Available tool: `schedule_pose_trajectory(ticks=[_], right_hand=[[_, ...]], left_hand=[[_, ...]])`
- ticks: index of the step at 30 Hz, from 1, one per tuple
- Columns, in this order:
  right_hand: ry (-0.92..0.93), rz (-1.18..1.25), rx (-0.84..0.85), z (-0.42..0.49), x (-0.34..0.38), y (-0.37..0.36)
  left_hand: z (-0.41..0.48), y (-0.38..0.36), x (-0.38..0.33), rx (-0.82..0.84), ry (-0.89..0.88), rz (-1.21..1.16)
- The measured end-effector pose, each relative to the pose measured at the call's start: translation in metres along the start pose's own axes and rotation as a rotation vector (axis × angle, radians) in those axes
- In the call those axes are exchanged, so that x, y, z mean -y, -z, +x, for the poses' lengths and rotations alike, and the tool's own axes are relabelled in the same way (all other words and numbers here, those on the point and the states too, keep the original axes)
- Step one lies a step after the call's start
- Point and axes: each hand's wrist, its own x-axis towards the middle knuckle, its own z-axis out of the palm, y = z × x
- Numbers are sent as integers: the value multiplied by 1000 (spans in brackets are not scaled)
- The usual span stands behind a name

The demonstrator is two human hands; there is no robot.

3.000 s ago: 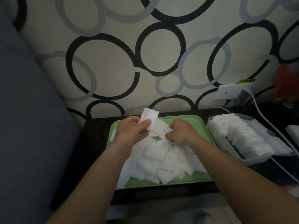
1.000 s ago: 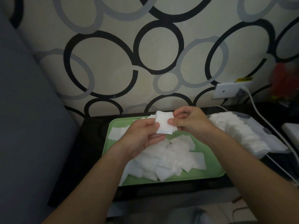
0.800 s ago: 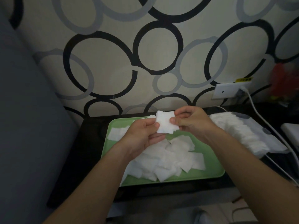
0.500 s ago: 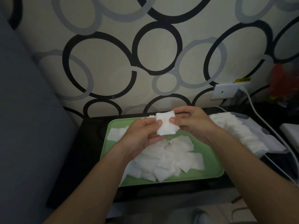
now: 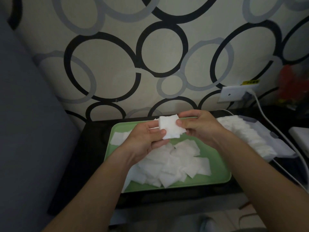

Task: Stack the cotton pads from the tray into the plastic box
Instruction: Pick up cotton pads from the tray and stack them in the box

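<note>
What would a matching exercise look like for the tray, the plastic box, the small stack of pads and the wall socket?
Things: 1 tray; 2 plastic box; 3 small stack of pads; 4 wall socket.
States: A held by left hand and right hand; B green, heaped with loose pads; C cable plugged in; D holds a row of pads.
Pairs: 1-B, 2-D, 3-A, 4-C.

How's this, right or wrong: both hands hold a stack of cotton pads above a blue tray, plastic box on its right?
Wrong colour: the head view shows a green tray, not blue. The left hand and right hand hold the stack of cotton pads above it, plastic box on its right.
</note>
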Motion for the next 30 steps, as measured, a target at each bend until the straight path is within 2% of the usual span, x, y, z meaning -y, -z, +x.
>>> schedule_pose_trajectory(ticks=[4, 10, 12, 16, 25, 30], right_hand=[[22, -27, -26, -1, 6, 9], [24, 321, 173, -6, 17, 3], [-3, 268, 219, -7, 14, -6], [41, 9, 88, -6, 3, -18], [107, -105, 1, -5, -1, -27], [165, -237, -19, -7, -3, -34]], left_hand=[[-1, 4, -1, -46, -3, 31], [2, 2, 2, -123, -33, 36], [2, -1, 3, -122, -45, 31], [1, -5, 3, -93, -59, 31], [-2, -4, 1, -62, -42, 39], [-1, -5, -4, -182, 33, -73]])
